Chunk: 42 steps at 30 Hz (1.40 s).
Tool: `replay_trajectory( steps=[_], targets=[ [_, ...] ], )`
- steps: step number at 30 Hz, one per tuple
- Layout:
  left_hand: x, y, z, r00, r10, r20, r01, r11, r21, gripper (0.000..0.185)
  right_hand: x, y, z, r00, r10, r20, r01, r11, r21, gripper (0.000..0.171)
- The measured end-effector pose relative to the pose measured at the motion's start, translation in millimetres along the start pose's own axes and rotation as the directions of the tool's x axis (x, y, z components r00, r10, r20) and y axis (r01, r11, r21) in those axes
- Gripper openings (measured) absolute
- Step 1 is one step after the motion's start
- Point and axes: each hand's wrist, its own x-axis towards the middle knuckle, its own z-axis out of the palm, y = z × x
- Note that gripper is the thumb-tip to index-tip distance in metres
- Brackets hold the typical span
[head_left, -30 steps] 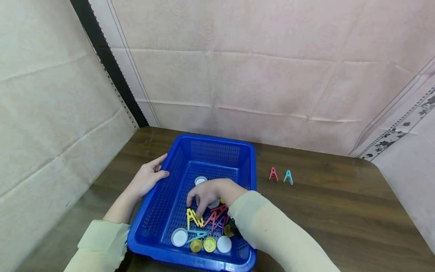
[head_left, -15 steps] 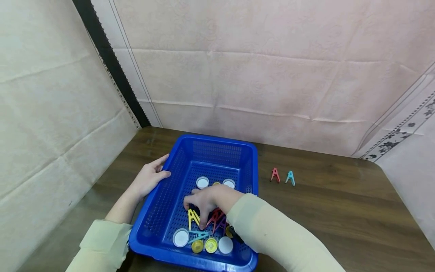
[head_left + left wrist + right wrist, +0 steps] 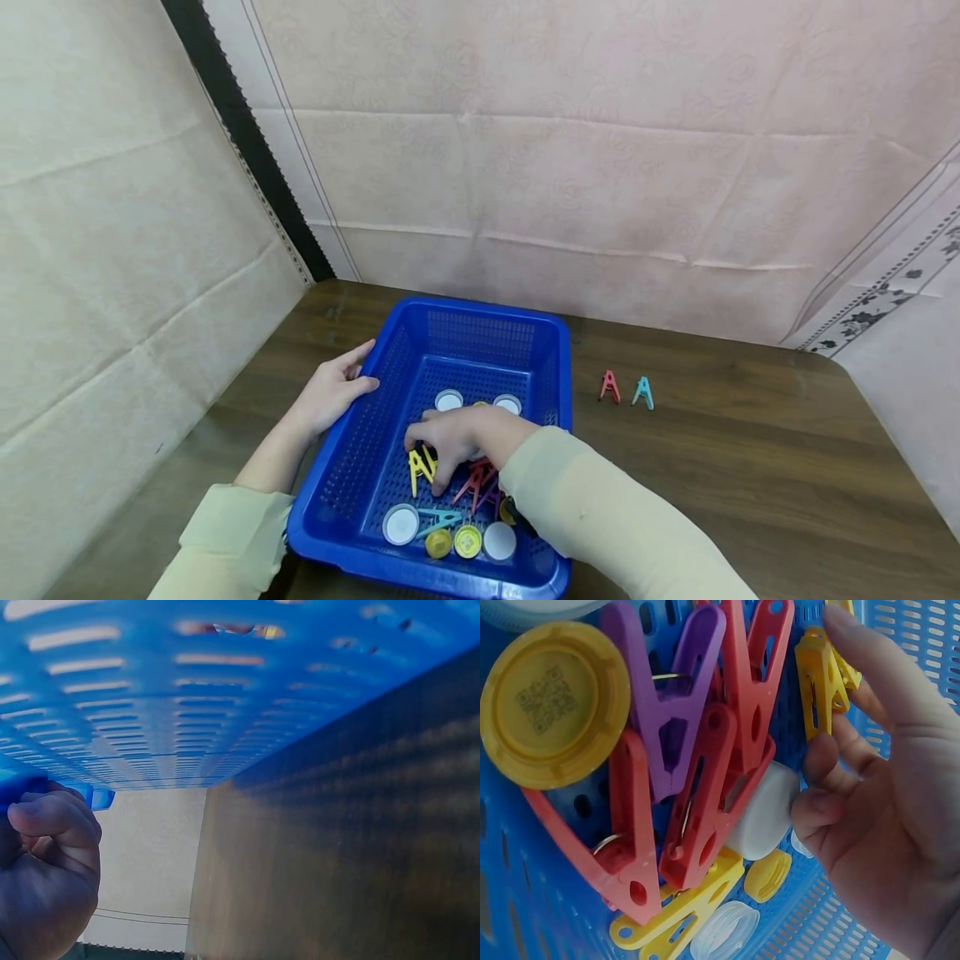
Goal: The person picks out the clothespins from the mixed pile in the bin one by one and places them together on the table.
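Inside the blue basket (image 3: 555, 367), my right hand (image 3: 453, 437) pinches a yellow clothespin (image 3: 413, 473) between thumb and fingers. In the right wrist view a second piece of yellow plastic sits right behind that pin. Red clothespins (image 3: 697, 799) and a purple clothespin (image 3: 667, 697) lie beside the hand in a heap, with another yellow clothespin (image 3: 682, 911) below them. Light-blue clothespins (image 3: 438, 521) lie nearer the front. My left hand (image 3: 330, 396) grips the basket's left rim, its thumb on top; in the left wrist view its fingers curl at the edge.
White caps (image 3: 401, 525) and yellow caps (image 3: 468, 542) lie in the basket's front part, with more caps behind my right hand. A red clothespin (image 3: 609, 387) and a light-blue clothespin (image 3: 642, 392) stand on the wooden table (image 3: 750, 467). Pale cloth (image 3: 525, 183) hangs behind.
My right hand has reached down and closed on the yellow clothespin, which has shifted slightly up and left. The left hand stays on the rim.
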Motion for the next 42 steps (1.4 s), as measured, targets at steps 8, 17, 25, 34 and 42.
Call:
replay_trajectory(
  steps=[8, 17, 25, 34, 42],
  targets=[
    [-1.0, 1.5, 1.2, 1.0, 0.015, -0.009, -0.015, 1.0, 0.007, 0.065, -2.6, -4.8, 2.5, 1.0, 0.001, -0.007, -0.001, 0.999, -0.053, 0.061],
    [-4.4, 1.9, 0.2, 1.0, 0.009, -0.009, -0.009, 1.0, 0.003, 0.065, -3.3, -6.1, -3.9, 0.999, 0.006, -0.033, -0.004, 0.999, 0.039, 0.059],
    [-0.2, 0.3, 1.4, 1.0, 0.01, -0.007, -0.01, 1.0, 0.001, 0.065, -3.5, 1.1, -14.1, 0.996, 0.023, -0.088, -0.024, 1.0, -0.003, 0.06],
    [-0.3, 2.5, 0.0, 1.0, 0.0, -0.013, 0.0, 1.0, 0.002, 0.065, -20.3, -2.6, -40.2, 0.99, 0.056, -0.13, -0.049, 0.997, 0.058, 0.062],
    [-1.3, 1.3, 0.4, 1.0, -0.006, -0.015, 0.005, 1.0, -0.016, 0.066, -47.2, -1.9, -69.6, 0.979, 0.073, -0.191, -0.054, 0.993, 0.106, 0.063]
  ],
)
